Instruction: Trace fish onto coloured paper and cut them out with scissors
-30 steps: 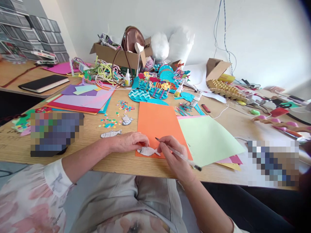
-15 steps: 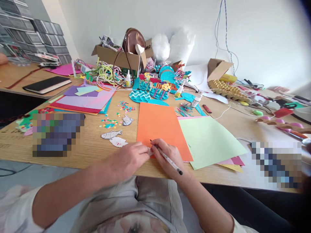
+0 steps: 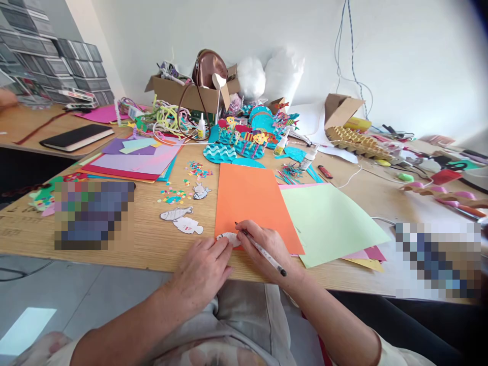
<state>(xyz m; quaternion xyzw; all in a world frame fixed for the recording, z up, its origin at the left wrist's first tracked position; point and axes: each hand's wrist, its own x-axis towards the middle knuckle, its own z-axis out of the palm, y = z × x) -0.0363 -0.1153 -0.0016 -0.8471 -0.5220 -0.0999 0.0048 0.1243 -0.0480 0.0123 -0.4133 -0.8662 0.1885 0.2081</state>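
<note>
Fish cutout [image 3: 232, 237] is placed on the near edge of the orange sheet [image 3: 247, 195], close to its left corner, with the head side to the left; its right end is covered by the right hand [image 3: 272, 249]. By the fingers of the left hand [image 3: 202, 267], held close together, the near edge of the cutout is touched; whether it is pinched or only pressed down, cannot be told. In the right hand the pen [image 3: 263, 251] is pinched between thumb and fingers, with its tip above the head side; contact of the tip with the sheet cannot be confirmed.

It seems that the setting or the outlining of the cutout on the sheet is in hand, but no drawn line can be made out. For a clean next stroke, the cutout should be kept flat and without sliding, and the tip should be brought close along its edge. The thin paper may be bent or shifted if it is pushed too strongly. Three other cutouts, [image 3: 175, 213] [image 3: 188, 225] [image 3: 201, 191] are left on the bench [image 3: 141, 239].
</note>
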